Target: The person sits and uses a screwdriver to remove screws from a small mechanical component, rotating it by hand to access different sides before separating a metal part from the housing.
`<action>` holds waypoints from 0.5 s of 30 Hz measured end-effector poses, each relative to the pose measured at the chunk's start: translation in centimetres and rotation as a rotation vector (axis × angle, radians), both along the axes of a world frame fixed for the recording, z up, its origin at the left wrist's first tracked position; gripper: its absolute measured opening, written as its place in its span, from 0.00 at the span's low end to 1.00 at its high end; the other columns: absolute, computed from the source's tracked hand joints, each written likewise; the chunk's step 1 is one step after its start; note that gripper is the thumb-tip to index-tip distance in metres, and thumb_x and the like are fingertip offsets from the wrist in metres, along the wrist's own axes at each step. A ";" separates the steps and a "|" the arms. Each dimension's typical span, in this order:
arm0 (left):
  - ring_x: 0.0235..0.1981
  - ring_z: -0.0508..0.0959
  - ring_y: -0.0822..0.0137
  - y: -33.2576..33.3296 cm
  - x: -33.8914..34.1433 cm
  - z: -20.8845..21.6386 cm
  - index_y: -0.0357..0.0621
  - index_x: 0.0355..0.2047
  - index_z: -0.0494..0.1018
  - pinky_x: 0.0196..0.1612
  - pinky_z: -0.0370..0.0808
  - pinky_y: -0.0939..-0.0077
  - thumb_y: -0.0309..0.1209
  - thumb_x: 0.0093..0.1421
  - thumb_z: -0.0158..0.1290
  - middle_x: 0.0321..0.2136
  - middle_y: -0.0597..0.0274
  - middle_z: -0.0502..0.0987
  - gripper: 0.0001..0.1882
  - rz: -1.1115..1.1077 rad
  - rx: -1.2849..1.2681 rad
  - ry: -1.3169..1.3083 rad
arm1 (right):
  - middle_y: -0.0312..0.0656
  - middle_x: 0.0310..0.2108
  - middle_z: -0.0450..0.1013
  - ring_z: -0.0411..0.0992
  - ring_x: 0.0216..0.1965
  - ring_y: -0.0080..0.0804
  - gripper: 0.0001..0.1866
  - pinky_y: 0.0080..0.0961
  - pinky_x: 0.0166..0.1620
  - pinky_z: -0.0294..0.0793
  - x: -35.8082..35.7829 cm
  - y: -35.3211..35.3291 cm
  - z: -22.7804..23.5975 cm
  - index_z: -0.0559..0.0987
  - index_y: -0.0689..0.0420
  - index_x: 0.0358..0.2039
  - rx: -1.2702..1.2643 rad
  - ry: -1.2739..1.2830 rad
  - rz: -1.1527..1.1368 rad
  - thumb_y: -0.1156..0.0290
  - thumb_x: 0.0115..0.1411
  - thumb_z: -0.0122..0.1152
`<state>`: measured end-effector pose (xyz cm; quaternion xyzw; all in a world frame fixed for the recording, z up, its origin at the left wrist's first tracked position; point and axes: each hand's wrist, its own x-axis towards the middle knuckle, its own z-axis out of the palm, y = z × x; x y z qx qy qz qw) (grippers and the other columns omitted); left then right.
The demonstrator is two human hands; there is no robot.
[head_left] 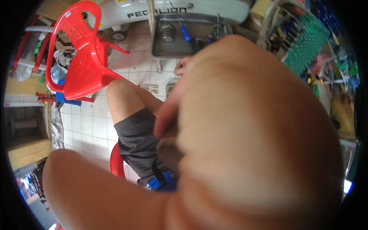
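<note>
A hand very close to the lens, by its lie my right hand (253, 115), covers most of the right half and lower middle of the view, blurred. A thick, rounded shape like its thumb reaches to the lower left. Beside its inner edge, darker fingers (168, 111) bend down and to the left, and whatever they touch is hidden. My left hand cannot be made out. Beyond stands a grey metal tray (163, 55), holding a blue-handled screwdriver (185, 33) and a metal cylinder (168, 33). A small bit of skin, fingers or toes, shows below the tray.
A red plastic chair (82, 74) stands at the left on white floor tiles (90, 122). My bent leg in dark shorts (140, 132) is below it. Behind the tray lies a long white body with small wheels (118, 35). Green netting (308, 42) and clutter fill the right.
</note>
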<state>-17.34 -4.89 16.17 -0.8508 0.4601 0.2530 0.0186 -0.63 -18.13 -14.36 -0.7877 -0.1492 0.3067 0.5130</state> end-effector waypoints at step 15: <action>0.42 0.81 0.61 7.2 12.6 -9.4 0.42 0.47 0.74 0.44 0.77 0.64 0.41 0.59 0.64 0.39 0.57 0.80 0.22 0.697 -0.944 0.316 | 0.40 0.25 0.79 0.77 0.26 0.22 0.10 0.20 0.30 0.77 2.2 -0.3 2.6 0.82 0.65 0.37 0.423 -0.004 -0.323 0.70 0.60 0.67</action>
